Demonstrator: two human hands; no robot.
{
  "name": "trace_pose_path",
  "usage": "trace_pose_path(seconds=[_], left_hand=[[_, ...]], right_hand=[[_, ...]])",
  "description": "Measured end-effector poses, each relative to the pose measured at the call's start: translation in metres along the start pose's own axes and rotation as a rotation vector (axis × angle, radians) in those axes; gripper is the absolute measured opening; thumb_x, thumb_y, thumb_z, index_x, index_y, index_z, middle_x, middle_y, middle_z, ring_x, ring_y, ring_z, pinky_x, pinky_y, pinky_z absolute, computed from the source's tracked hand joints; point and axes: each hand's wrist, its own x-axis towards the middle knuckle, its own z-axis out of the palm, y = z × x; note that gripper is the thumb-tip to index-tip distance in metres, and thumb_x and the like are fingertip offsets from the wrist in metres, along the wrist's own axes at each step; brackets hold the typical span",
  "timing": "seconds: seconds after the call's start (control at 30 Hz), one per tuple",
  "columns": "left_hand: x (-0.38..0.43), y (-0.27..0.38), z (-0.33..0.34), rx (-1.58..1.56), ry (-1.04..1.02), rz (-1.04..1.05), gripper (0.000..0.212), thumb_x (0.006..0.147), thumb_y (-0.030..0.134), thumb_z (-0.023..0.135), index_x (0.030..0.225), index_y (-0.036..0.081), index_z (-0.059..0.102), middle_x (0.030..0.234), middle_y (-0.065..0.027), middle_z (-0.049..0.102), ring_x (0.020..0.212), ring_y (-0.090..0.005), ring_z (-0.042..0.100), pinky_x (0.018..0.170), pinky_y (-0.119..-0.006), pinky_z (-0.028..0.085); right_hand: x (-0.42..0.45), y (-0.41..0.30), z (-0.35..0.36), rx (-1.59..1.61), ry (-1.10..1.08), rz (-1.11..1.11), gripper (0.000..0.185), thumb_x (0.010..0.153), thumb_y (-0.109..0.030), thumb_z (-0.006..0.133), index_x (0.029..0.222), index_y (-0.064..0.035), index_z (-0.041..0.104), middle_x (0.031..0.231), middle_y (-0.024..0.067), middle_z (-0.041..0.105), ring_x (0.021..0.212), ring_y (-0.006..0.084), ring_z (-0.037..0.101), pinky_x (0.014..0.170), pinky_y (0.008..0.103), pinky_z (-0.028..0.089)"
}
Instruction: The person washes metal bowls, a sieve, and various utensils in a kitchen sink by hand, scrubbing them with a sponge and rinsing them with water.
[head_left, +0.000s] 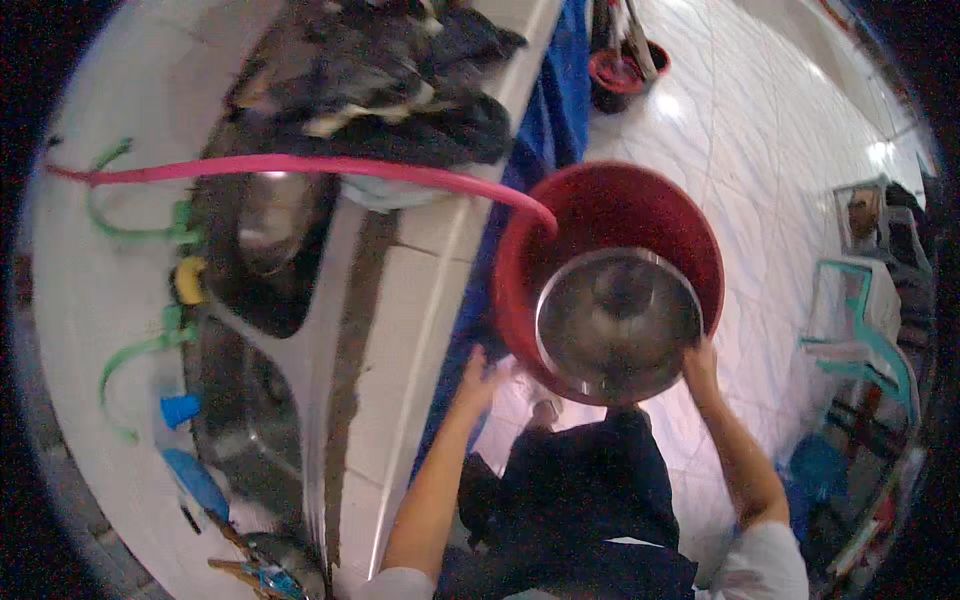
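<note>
A red plastic tub (611, 187) stands on the floor before me, close to my feet. Inside it, towards the near side, is a round shiny metal basin (619, 326). My right hand (700, 367) grips the basin's rim at the right, near the tub's edge. To the left of the tub, my left hand (477, 381) is held apart from it, fingers spread, holding nothing. A pink hose (352, 163) runs from the far left across the sink, its end hanging inside the tub. Whether water flows from it cannot be made out.
At the left, a metal double sink (304, 360) is set in a tiled counter (405, 300), with green taps (124, 352) behind. Dark cloth (375, 82) lies beyond. A blue curtain (562, 97) hangs below the counter. Further off are a small red bucket (606, 71) and a pale chair (859, 300).
</note>
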Motion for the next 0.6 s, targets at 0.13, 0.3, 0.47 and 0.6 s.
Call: trace_pose_path(seconds=[0.13,0.3,0.47,0.6], left_hand=[[0.087,-0.036,0.022,-0.054,0.261,0.07,0.077,0.068,0.026,0.061,0.123,-0.003,0.015,0.123,-0.0215,0.027,0.113,-0.0269,0.029,0.092,-0.031,0.025],[0.127,-0.052,0.031,-0.149,0.431,0.235,0.059,0.073,0.016,0.055,0.118,-0.006,0.024,0.12,-0.0199,0.031,0.109,-0.0272,0.034,0.091,-0.032,0.026],[0.124,-0.055,0.023,-0.129,0.514,0.195,0.05,0.075,0.012,0.051,0.116,-0.004,0.028,0.116,-0.0164,0.037,0.104,-0.0253,0.038,0.089,-0.032,0.028],[0.133,-0.016,0.011,-0.137,0.564,0.227,0.045,0.077,0.01,0.048,0.116,-0.003,0.029,0.114,-0.0153,0.038,0.102,-0.0241,0.04,0.087,-0.031,0.029]], right_hand=[[0.109,0.022,0.036,-0.534,0.22,-0.271,0.049,0.067,-0.004,0.047,0.114,-0.0135,0.037,0.099,0.0179,0.044,0.08,0.0342,0.051,0.065,0.0384,0.043],[0.201,0.041,0.125,-0.755,0.01,-0.057,0.05,0.071,-0.01,0.044,0.119,-0.0126,0.029,0.108,0.02,0.037,0.088,0.0362,0.047,0.073,0.0408,0.04],[0.228,0.116,0.217,-0.958,0.197,-0.278,0.05,0.073,-0.015,0.045,0.121,-0.0154,0.029,0.12,0.0184,0.028,0.104,0.0347,0.036,0.08,0.045,0.035],[0.255,0.126,0.241,-0.801,0.419,-0.362,0.05,0.072,-0.015,0.046,0.12,-0.0157,0.031,0.123,0.017,0.026,0.108,0.0363,0.031,0.084,0.0466,0.032]])
